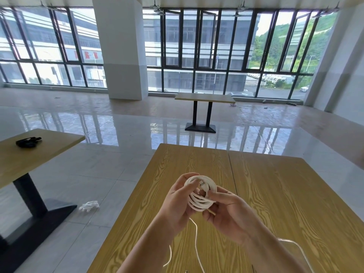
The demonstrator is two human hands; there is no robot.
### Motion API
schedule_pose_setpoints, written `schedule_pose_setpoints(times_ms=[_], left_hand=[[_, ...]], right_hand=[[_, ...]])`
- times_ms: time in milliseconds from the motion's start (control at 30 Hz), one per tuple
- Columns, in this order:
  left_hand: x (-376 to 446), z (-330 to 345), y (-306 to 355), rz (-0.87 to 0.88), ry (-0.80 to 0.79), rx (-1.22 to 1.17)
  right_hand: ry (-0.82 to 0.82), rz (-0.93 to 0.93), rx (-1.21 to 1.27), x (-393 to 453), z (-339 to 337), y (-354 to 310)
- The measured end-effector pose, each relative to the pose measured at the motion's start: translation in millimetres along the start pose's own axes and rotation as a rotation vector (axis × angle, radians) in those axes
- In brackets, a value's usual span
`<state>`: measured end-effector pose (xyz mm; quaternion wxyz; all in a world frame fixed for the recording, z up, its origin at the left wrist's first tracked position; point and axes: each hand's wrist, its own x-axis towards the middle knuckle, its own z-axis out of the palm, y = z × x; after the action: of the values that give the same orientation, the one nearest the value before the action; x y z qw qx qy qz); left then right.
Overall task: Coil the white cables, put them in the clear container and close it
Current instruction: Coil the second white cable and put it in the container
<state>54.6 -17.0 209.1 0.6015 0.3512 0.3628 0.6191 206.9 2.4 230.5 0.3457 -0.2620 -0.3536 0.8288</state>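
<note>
A coil of white cable (pixel 199 201) with several loops is held above the wooden table (pixel 285 194). My left hand (pixel 178 201) grips the coil's left side, thumb on top. My right hand (pixel 230 211) pinches the coil's right side, close to a silver plug (pixel 201 183) at the top of the loops. More loose white cable (pixel 195 233) trails down from the coil towards the near edge of the table. Below my right forearm, a clear curved edge (pixel 297 245) shows, possibly the clear container; most of it is hidden.
A second wooden table (pixel 39 152) stands to the left with a black object (pixel 28 141) on it. A crumpled white thing (pixel 89 206) lies on the tiled floor between the tables. A third table (pixel 204 98) stands far ahead by the windows.
</note>
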Motion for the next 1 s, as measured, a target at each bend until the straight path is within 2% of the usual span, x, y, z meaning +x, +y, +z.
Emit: schedule_pose_setpoints(times_ms=[133, 233, 400, 467, 633, 800, 900, 1000], left_hand=[[-5, -4, -3, -0.027, -0.028, -0.022], [-6, -5, -6, 0.040, -0.010, 0.051], [-5, -14, 0, 0.431, 0.050, 0.769], [-6, -19, 6, 0.546, 0.006, 0.904], [-5, -25, 18, 0.593, -0.106, 0.958], [0, -35, 25, 0.597, -0.178, 1.109], [0, -37, 24, 0.595, -0.238, 1.103], [-2, -37, 20, 0.668, -0.253, 1.080]], right_hand=[[0.044, -0.061, 0.064, 1, 4, 7], [0.114, -0.085, 0.091, 1, 3, 12], [0.184, -0.055, -0.040, 1, 2, 6], [0.183, -0.029, -0.136, -1, 2, -1], [0.137, 0.015, -0.187, -3, -2, -9], [0.131, 0.028, -0.291, -3, -6, -10], [0.138, 0.024, -0.377, -4, -7, -10], [0.128, 0.032, -0.368, -4, -8, -11]])
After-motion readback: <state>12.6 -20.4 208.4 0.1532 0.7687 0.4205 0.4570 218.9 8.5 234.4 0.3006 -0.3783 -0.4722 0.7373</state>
